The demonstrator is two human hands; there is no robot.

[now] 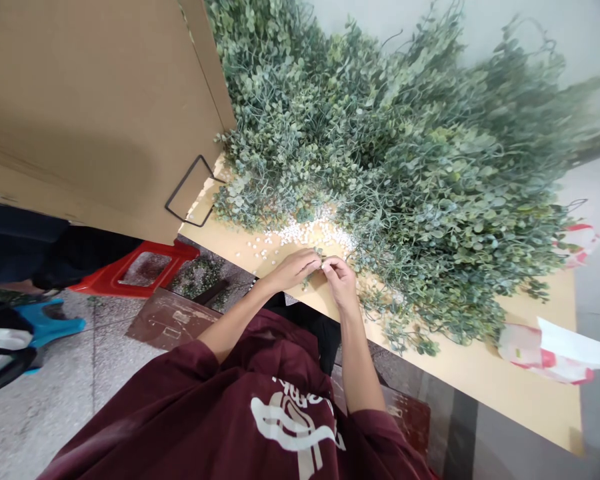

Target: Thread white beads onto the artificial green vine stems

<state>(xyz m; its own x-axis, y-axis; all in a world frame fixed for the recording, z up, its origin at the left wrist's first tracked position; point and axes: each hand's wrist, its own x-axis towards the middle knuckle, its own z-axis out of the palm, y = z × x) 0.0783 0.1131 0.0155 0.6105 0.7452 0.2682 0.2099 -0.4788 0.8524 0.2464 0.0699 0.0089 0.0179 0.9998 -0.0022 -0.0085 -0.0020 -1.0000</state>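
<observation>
We've got a red plastic stool [145, 270] just below a cardboard box [90, 113], far left. Our left hand [293, 270] and right hand [341, 281] meet over the pale wooden table [480, 373], fingertips pinching a thin artificial sprig [316, 257]. White beads [305, 233] lie just beyond, against a big pile of artificial foliage [430, 180]; plastic bag [545, 353] far right.
</observation>
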